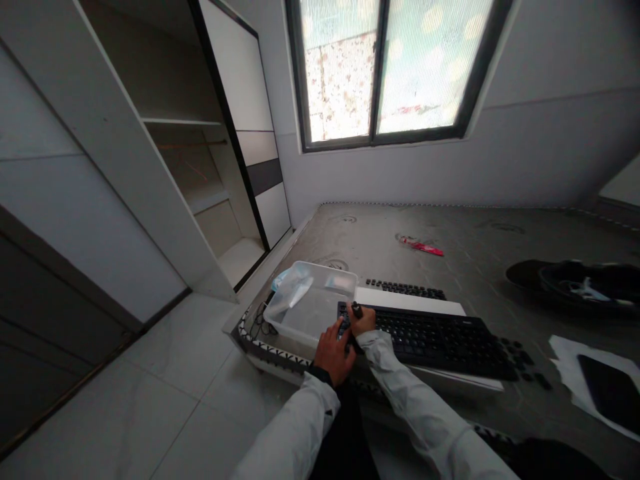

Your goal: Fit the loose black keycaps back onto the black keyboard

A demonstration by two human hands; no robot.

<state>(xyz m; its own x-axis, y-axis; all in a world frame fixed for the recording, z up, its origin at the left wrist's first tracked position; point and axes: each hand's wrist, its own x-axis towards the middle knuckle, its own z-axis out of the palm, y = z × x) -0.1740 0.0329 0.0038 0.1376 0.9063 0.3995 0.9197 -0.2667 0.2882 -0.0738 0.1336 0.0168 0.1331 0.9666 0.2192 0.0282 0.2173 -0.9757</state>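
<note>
From the head camera: the person has a black keyboard [435, 337] lying flat near the close edge of a grey bed [370, 233], up on a white slab [415, 300] that sticks out behind it. Guessing the slab is there for a firmer base than padding gives.

Right hand [362, 320] is curled tight around a dark handle [357, 309], roughly upright over the keyboard's left end. Looks like a grip for control. Left hand [335, 353] is right beside it, fingers reaching onto that same end, probably steadying it; can't tell if the fingertips are pinching anything, too small and dark.

Clear plastic tray [300, 327] sits right by the left end, so likely handy for dropping bits in. A block of keycaps [405, 290] is lined up behind the slab, with more loose caps [523, 360] off the right end, so sliding the keyboard that way would likely scatter them.

Left side is tight: tray, then the bed's piped edge [280, 352] and the tiled floor [165, 400]. Most of the open room is farther back, around the red item [423, 247].
</note>
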